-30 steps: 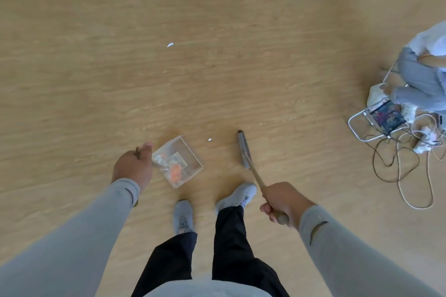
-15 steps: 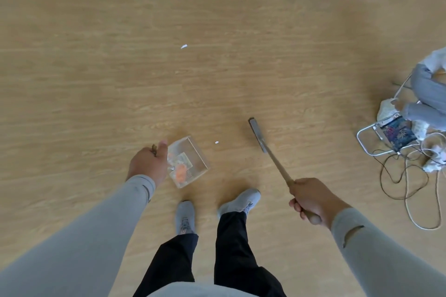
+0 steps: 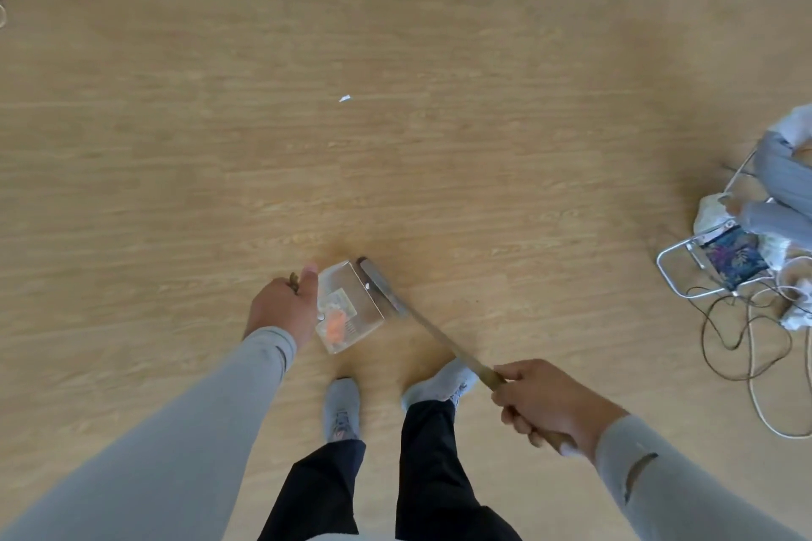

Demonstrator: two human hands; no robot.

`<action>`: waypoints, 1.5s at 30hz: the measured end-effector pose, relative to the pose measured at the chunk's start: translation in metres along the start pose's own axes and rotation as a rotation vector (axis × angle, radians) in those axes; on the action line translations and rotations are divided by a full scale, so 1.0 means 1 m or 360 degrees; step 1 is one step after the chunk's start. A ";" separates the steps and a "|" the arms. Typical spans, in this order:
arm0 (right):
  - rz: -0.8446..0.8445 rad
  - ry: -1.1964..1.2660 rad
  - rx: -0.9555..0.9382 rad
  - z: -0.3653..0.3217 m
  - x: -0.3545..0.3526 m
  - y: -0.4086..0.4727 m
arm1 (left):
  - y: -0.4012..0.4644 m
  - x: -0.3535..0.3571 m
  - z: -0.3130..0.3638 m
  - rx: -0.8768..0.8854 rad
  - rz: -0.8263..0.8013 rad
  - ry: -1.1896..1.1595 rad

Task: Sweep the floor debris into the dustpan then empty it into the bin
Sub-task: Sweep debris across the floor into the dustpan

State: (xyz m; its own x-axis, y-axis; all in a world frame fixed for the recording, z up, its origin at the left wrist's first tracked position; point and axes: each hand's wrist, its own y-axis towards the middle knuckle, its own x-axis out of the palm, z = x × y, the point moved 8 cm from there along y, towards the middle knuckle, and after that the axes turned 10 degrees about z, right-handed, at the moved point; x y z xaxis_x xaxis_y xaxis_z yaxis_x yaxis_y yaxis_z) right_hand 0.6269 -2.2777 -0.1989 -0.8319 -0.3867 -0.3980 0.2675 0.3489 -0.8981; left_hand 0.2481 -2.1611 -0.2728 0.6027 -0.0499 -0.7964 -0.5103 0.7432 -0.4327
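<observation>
The wooden floor (image 3: 395, 171) is filling the whole frame, and near its lower middle the person is standing with both feet just behind the work so the arms can reach down to it. The broom (image 3: 422, 323) is slanting from the lower right up toward the centre; the right hand (image 3: 542, 402) is gripping its handle with curled fingers, low enough to steer the dark head, which is lying along the open right edge of the dustpan (image 3: 351, 305), probably to push scraps in. The dustpan, clear and boxy, is sitting just left of centre in the lower half, with orange and pale scraps (image 3: 336, 321) already lying inside. The left hand (image 3: 281, 307) is wrapping around the dustpan's handle at its left side, apparently bracing it against the broom's push. A small white scrap (image 3: 345, 98) is waiting well above, near the middle of the frame, so sweeping seems unfinished. No bin is showing.
</observation>
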 end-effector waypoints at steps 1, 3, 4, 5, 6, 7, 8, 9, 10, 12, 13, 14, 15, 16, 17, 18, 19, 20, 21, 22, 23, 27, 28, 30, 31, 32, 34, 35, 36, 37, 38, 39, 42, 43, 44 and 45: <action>0.0003 0.0079 -0.0005 0.000 -0.017 -0.003 | -0.001 0.000 -0.001 0.0000 -0.0006 -0.0013; 0.0014 0.0147 -0.0022 0.000 -0.040 -0.008 | -0.002 -0.002 -0.002 -0.0002 -0.0010 -0.0030; 0.0037 0.0157 -0.0029 -0.001 -0.046 -0.009 | -0.003 -0.002 -0.001 -0.0003 -0.0011 -0.0034; 0.0078 0.0141 -0.0041 -0.004 -0.048 -0.009 | -0.004 -0.002 -0.001 -0.0005 -0.0010 -0.0039; 0.0123 0.0099 -0.0063 -0.008 -0.047 -0.007 | -0.005 -0.002 -0.001 -0.0007 -0.0011 -0.0046; 0.0170 0.0026 -0.0089 -0.013 -0.045 -0.005 | -0.005 -0.001 -0.001 -0.0010 -0.0013 -0.0051; 0.0210 -0.0068 -0.0109 -0.019 -0.039 -0.001 | -0.006 -0.001 -0.001 -0.0011 -0.0014 -0.0051; 0.0248 -0.0187 -0.0128 -0.025 -0.032 0.004 | -0.006 -0.001 -0.001 -0.0011 -0.0010 -0.0049; 0.0273 -0.0322 -0.0162 -0.031 -0.025 0.011 | -0.006 0.000 -0.002 -0.0012 -0.0003 -0.0051; 0.0258 -0.0539 -0.0234 -0.042 -0.004 0.019 | -0.006 0.000 -0.004 -0.0010 0.0009 -0.0047; 0.0228 -0.0609 -0.0244 -0.045 0.006 0.021 | -0.005 0.000 -0.005 -0.0008 0.0013 -0.0038; 0.0189 -0.0684 -0.0253 -0.046 0.016 0.020 | -0.005 -0.001 -0.006 -0.0007 0.0017 -0.0030; 0.0145 -0.0739 -0.0264 -0.046 0.023 0.018 | -0.005 -0.001 -0.006 -0.0007 0.0020 -0.0023; 0.0110 -0.0711 -0.0256 -0.044 0.026 0.015 | -0.005 -0.001 -0.006 -0.0008 0.0023 -0.0021; 0.0069 -0.0622 -0.0222 -0.041 0.024 0.011 | -0.005 -0.001 -0.006 -0.0009 0.0027 -0.0024; 0.0039 -0.0536 -0.0193 -0.038 0.019 0.007 | -0.005 -0.001 -0.005 -0.0008 0.0029 -0.0030; 0.0013 -0.0464 -0.0160 -0.035 0.009 0.003 | -0.006 -0.001 -0.004 -0.0008 0.0028 -0.0035; 0.0003 -0.0386 -0.0124 -0.031 -0.002 0.002 | -0.006 -0.001 -0.004 -0.0005 0.0026 -0.0041; -0.0008 -0.0306 -0.0099 -0.029 -0.015 0.000 | -0.006 -0.001 -0.004 -0.0004 0.0024 -0.0045; -0.0019 -0.0235 -0.0099 -0.028 -0.026 -0.001 | -0.007 -0.001 -0.004 -0.0003 0.0023 -0.0048; -0.0027 -0.0184 -0.0114 -0.028 -0.035 -0.001 | -0.007 -0.002 -0.004 0.0000 0.0023 -0.0048; 0.0080 -0.0121 -0.0137 -0.029 -0.042 0.004 | -0.008 -0.002 -0.003 0.0009 0.0025 -0.0038; 0.0119 -0.0132 -0.0131 -0.030 -0.036 0.008 | -0.008 -0.001 -0.003 0.0018 0.0026 -0.0036; 0.0176 -0.0220 -0.0143 -0.033 -0.020 0.019 | -0.007 -0.001 -0.004 0.0030 0.0034 -0.0039; 0.0190 -0.0298 -0.0174 -0.037 -0.010 0.023 | -0.006 -0.002 -0.005 0.0032 0.0037 -0.0038; 0.0189 -0.0383 -0.0214 -0.041 0.001 0.026 | -0.005 -0.002 -0.006 0.0033 0.0035 -0.0032; 0.0130 -0.0499 -0.0254 -0.046 0.023 0.027 | -0.004 -0.002 -0.010 0.0031 0.0020 -0.0020; 0.0099 -0.0530 -0.0262 -0.047 0.031 0.027 | -0.003 -0.002 -0.011 0.0032 0.0014 -0.0018; 0.0073 -0.0549 -0.0259 -0.045 0.035 0.026 | -0.003 -0.002 -0.012 0.0034 0.0013 -0.0018; 0.0047 -0.0543 -0.0252 -0.043 0.036 0.024 | -0.002 -0.002 -0.012 0.0039 0.0016 -0.0020; 0.0016 -0.0499 -0.0227 -0.041 0.035 0.022 | -0.002 -0.002 -0.012 0.0044 0.0018 -0.0021; -0.0007 -0.0423 -0.0196 -0.038 0.030 0.019 | -0.002 -0.002 -0.011 0.0047 0.0021 -0.0026; -0.0024 -0.0211 -0.0141 -0.032 0.011 0.014 | -0.004 -0.002 -0.008 0.0066 0.0036 -0.0031; -0.0034 -0.0182 -0.0135 -0.031 0.006 0.013 | -0.004 -0.003 -0.008 0.0076 0.0038 -0.0031; -0.0044 -0.0168 -0.0138 -0.031 0.001 0.010 | -0.005 -0.004 -0.007 0.0089 0.0035 -0.0031; -0.0050 -0.0161 -0.0137 -0.030 -0.002 0.008 | -0.005 -0.004 -0.007 0.0104 0.0028 -0.0031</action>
State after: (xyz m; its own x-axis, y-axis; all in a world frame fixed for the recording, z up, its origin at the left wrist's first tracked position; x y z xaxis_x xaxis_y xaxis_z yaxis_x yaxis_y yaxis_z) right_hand 0.6161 -2.2486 -0.1995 -0.7847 -0.4812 -0.3908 0.1961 0.4054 -0.8929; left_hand 0.2440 -2.1694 -0.2700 0.6063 -0.0239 -0.7949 -0.4803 0.7857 -0.3900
